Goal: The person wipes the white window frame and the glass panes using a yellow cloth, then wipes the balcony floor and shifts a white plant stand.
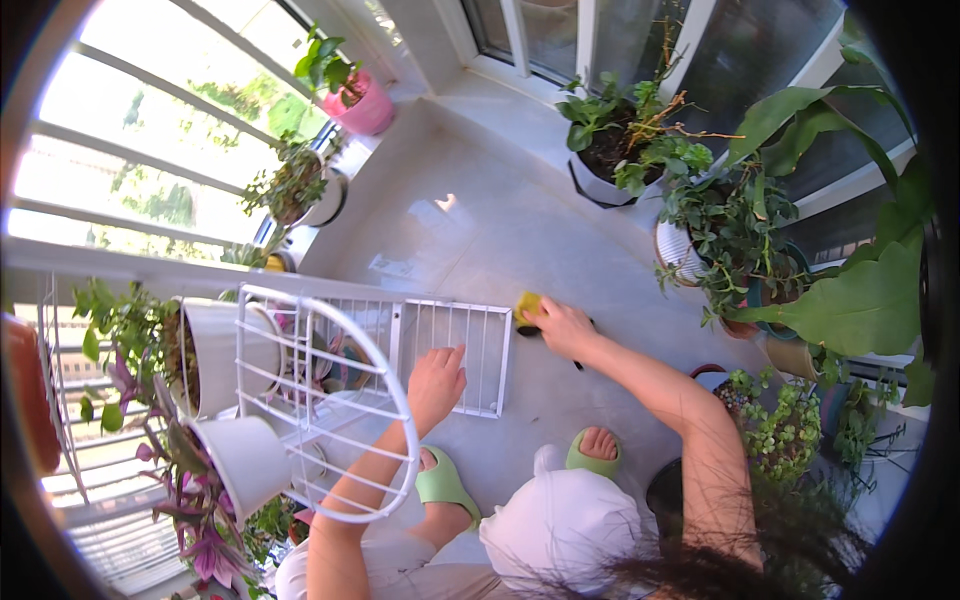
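A yellow sponge [528,306] with a dark underside is in the grip of my right hand [564,328]. It sits just beyond the outer end of a white metal wire rack [504,367]. My left hand [436,382] lies over the rack's bars, fingers pointing away from me. Whether those fingers grip a bar or only rest there is hidden. A small dark object [578,366] shows partly from under my right wrist. Between me and my left forearm rises a rounded white wire plant holder [405,420], and the forearm passes behind its bars.
Two white pots [244,457] of trailing plants hang at the left railing. A pink pot [361,105] stands on the far ledge. Along the right are a white planter [604,180], a ribbed pot [677,253] and large leaves [862,300]. My green slippers [446,484] are on the grey floor [480,225].
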Demonstrator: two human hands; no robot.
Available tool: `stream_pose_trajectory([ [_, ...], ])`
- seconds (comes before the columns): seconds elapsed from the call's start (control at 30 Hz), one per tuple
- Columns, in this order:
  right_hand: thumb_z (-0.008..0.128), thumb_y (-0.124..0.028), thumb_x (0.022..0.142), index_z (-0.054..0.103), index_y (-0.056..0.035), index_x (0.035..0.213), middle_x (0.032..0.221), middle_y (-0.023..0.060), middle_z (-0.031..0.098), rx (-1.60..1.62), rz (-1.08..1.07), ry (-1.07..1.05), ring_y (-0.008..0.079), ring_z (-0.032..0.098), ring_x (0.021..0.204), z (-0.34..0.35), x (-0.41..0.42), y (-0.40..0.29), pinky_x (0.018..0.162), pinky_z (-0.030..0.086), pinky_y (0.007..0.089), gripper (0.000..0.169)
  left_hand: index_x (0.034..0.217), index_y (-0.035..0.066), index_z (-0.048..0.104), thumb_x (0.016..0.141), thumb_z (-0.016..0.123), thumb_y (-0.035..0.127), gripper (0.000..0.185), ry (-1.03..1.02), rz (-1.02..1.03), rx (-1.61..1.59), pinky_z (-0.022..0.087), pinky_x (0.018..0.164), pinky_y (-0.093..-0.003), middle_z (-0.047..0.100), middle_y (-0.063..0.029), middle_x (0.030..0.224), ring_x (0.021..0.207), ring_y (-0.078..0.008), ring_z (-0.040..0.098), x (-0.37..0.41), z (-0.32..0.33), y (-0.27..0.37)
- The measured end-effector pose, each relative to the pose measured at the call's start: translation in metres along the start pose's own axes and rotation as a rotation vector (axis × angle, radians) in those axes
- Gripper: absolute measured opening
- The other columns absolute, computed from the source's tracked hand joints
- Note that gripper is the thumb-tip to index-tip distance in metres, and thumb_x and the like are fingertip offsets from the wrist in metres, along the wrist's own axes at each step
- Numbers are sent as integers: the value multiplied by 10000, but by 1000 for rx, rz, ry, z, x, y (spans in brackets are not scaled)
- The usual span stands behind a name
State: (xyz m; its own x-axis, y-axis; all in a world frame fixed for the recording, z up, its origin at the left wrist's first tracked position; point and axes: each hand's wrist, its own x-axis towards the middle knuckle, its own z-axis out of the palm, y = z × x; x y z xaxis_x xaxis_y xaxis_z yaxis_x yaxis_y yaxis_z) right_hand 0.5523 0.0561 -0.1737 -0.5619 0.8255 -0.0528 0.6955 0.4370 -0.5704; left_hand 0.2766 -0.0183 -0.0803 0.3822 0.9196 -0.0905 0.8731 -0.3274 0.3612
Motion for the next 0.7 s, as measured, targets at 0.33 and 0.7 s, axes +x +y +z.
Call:
stream_pose_trajectory([
  [0.33,537,-253,917,704,-63,868,842,187,677,144,-143,-404,385,647,796,-28,3,-86,694,514,466,258,1071,57,604,883,598,242,264,-296,72,-125,513,708,-459,641,-155,938,786,-387,618,-114,-70,-24],
  [0.7,602,-254,943,551,-48,1287,1102,123,648,534,-528,284,254,623,977,-220,146,-256,914,465,384,403,1310,1,510,874,678,419,627,290,-700,-313,474,932,-399,633,-211,1190,1109,-339,605,-199,-67,-113],
])
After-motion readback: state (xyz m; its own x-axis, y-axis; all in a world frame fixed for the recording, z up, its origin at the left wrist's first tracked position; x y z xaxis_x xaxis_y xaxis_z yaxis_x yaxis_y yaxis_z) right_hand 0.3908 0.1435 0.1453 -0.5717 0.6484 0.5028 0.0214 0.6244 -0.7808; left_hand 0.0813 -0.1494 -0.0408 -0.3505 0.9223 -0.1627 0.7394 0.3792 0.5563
